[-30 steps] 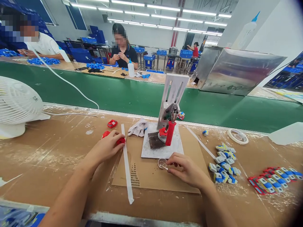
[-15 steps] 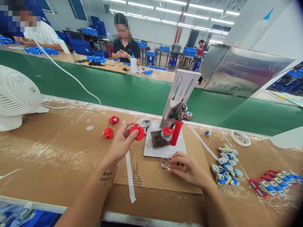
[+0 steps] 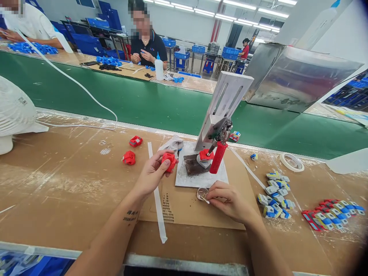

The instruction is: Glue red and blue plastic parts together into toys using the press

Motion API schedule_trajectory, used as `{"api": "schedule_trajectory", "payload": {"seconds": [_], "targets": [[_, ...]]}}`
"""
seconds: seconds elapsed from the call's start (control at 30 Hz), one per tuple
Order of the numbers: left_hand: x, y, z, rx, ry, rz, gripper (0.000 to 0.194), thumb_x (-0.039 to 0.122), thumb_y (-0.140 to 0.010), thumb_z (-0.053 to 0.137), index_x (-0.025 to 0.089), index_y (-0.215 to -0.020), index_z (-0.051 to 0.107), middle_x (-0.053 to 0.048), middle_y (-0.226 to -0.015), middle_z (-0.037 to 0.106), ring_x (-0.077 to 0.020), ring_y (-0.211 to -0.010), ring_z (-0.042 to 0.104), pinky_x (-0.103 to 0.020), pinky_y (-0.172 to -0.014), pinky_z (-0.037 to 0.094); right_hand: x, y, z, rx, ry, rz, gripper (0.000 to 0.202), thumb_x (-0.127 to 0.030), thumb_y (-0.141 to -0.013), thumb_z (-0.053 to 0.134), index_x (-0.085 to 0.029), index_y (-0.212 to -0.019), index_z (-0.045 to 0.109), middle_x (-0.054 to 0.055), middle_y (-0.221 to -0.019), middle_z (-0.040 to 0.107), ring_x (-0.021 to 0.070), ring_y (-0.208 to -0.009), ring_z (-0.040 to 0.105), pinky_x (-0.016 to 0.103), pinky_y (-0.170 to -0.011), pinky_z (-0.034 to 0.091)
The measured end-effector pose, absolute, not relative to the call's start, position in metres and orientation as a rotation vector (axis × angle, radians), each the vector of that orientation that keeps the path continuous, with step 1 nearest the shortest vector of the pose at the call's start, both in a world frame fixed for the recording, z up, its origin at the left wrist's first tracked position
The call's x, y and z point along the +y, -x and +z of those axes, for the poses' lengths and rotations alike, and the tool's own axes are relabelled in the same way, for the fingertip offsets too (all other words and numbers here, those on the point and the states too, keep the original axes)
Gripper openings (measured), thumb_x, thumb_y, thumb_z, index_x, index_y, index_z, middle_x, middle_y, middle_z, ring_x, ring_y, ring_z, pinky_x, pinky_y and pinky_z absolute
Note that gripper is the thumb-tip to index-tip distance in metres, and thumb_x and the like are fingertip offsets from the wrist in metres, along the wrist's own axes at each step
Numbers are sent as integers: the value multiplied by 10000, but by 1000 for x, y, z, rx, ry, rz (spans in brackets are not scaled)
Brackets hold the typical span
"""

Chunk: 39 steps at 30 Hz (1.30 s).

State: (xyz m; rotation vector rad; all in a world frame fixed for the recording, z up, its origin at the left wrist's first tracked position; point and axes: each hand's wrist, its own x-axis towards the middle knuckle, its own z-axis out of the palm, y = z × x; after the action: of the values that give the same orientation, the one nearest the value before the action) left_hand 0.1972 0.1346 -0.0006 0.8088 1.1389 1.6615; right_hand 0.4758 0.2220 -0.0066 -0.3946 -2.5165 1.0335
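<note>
My left hand (image 3: pixel 153 168) grips a red plastic part (image 3: pixel 169 161) left of the metal press plate. With fingers pinched, my right hand (image 3: pixel 225 199) holds a thin white-tipped swab (image 3: pixel 206 201) at a small round clear dish (image 3: pixel 202 193). Just behind the dish stands a clamp press (image 3: pixel 220 111) with a red handle (image 3: pixel 218 158); another red part (image 3: pixel 206 154) sits under its tip on a grey holder. Two more red parts, one (image 3: pixel 135 141) behind the other (image 3: pixel 128 157), lie on the table to the left.
Several blue, white and yellow pieces (image 3: pixel 277 195) lie on the right, with red, blue and white pieces (image 3: pixel 330 218) beyond. A tape roll (image 3: pixel 291 162) is behind them. A white fan (image 3: pixel 15 111) stands left. People work across the green belt (image 3: pixel 138 103).
The red part in my left hand has turned, showing a different side. My right hand stays at the dish with the swab. The whole view has shifted slightly.
</note>
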Motion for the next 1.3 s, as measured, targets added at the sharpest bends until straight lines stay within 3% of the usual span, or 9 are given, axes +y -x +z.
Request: {"api": "schedule_trajectory", "payload": {"seconds": [0.1,0.2,0.4,0.67,0.77,0.9,1.1,1.3], "targets": [[133,-207,2,1014,-781,1634,507,548,-824,784,192,-1167,670,-55,-907,689,-144,-714,633,-252,-607,474,223,-478,-4,-2515,413,1078,108,-153,-943,676,-213,-1026,710,57,-986,695,161,-904,651,250,-795,507],[132,-212,2,991,-712,1620,463,481,-816,816,209,-1170,695,-46,-938,677,-122,-690,608,-239,-596,447,223,-479,-2,-2517,431,1109,195,-176,-907,739,-217,-1093,698,62,-1038,688,172,-952,652,264,-837,514],[134,-216,0,914,-586,1614,463,509,-844,769,167,-1154,736,-98,-1012,704,-129,-726,564,-241,-614,439,217,-473,-5,-2503,365,1058,67,-198,-951,687,-220,-984,741,52,-931,691,163,-869,637,262,-766,512],[135,-218,-4,970,-540,1567,522,409,-704,917,217,-1156,737,-48,-894,739,-137,-770,618,-224,-656,474,217,-467,-3,-2417,371,1022,97,-177,-978,640,-218,-940,719,48,-860,739,179,-822,637,303,-734,510],[135,-218,-7,1033,-603,1582,491,392,-674,941,182,-1083,770,-67,-965,758,-129,-803,640,-226,-720,504,218,-465,-4,-2391,436,1017,101,-202,-983,639,-216,-914,712,42,-837,741,177,-788,632,304,-714,500],[134,-221,-6,1010,-647,1615,464,397,-734,901,203,-1126,748,-59,-955,763,-144,-805,685,-258,-756,550,218,-463,-6,-2376,495,1041,114,-220,-988,633,-217,-909,716,40,-849,745,177,-806,637,308,-738,508],[131,-226,-1,1215,-913,1665,516,192,-649,933,197,-1117,717,-71,-1073,759,-190,-931,725,-308,-870,589,218,-468,0,-2310,553,1045,103,-211,-974,635,-198,-907,712,43,-826,729,157,-763,652,281,-692,508],[124,-235,-10,1435,-1281,1572,400,245,-731,878,207,-1100,730,-85,-1053,771,-239,-958,731,-389,-922,592,214,-482,1,-1832,565,1195,48,-220,-953,699,-262,-969,717,37,-878,733,189,-850,683,333,-749,544]]}}
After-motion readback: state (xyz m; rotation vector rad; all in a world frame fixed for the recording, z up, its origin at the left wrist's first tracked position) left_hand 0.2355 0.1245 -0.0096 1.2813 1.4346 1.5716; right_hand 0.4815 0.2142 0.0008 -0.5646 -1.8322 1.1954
